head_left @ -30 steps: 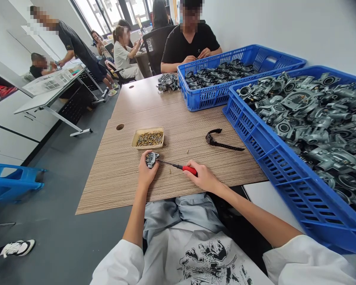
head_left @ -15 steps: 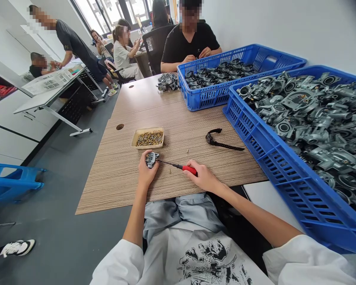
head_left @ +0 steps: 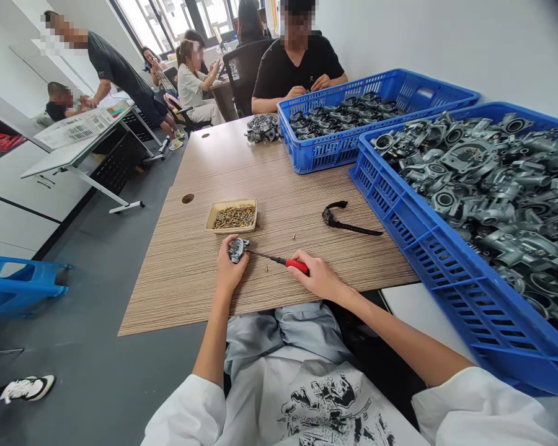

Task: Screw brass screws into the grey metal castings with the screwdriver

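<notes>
My left hand point(head_left: 231, 267) is closed around a small grey metal carburetor body point(head_left: 237, 249), held just above the table near its front edge. My right hand point(head_left: 317, 277) grips the red handle of a screwdriver point(head_left: 297, 266). Its thin dark shaft points left, and the tip meets the right side of the carburetor body; the exact contact spot is too small to make out. Behind my left hand stands a cream plastic tray point(head_left: 208, 224) full of small brass and silver parts. One tiny brass piece point(head_left: 266, 268) lies below the shaft, another small piece point(head_left: 294, 236) farther back.
A black wristwatch point(head_left: 329, 217) lies on the wood-grain table point(head_left: 186, 260). Blue crates of metal castings point(head_left: 390, 204) and darker carburetors point(head_left: 302, 155) line the right. More carburetors point(head_left: 263, 128) sit at the far end, where a person in black point(head_left: 302, 71) works.
</notes>
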### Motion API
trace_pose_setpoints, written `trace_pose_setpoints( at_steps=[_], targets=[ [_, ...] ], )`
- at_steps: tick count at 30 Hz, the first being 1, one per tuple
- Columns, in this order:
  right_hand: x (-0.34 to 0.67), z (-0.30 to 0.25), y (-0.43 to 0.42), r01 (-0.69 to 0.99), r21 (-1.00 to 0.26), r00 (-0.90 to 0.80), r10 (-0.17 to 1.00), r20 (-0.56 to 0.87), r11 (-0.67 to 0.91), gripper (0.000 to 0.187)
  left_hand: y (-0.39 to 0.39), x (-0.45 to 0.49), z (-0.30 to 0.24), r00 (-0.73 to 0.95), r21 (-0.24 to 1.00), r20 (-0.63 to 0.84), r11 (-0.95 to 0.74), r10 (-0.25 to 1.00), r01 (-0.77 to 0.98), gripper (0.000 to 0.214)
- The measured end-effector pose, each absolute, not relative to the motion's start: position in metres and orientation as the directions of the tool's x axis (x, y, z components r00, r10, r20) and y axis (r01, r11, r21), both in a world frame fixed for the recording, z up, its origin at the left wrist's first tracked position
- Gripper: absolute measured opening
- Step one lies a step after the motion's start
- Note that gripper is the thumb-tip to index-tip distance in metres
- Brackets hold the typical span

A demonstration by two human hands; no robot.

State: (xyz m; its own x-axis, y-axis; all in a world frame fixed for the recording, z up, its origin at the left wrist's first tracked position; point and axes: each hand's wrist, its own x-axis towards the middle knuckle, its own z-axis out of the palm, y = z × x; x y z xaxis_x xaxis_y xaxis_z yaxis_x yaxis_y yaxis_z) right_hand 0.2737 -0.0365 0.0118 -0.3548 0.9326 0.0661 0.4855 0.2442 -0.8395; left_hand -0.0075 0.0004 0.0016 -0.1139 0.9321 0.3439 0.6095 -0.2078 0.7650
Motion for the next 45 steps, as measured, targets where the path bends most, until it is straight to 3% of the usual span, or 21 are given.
trace_pose_setpoints(
  at_steps=[45],
  targets=[
    [0.2746, 0.0129, -0.0366, 0.494, -0.832, -0.355, 0.932, 0.071, 0.251, 0.022, 0.0001, -0.0067, 0.0026, -0.116, 0.769, 0.333, -0.199, 0.936, 0.607, 0.049]
  ],
)
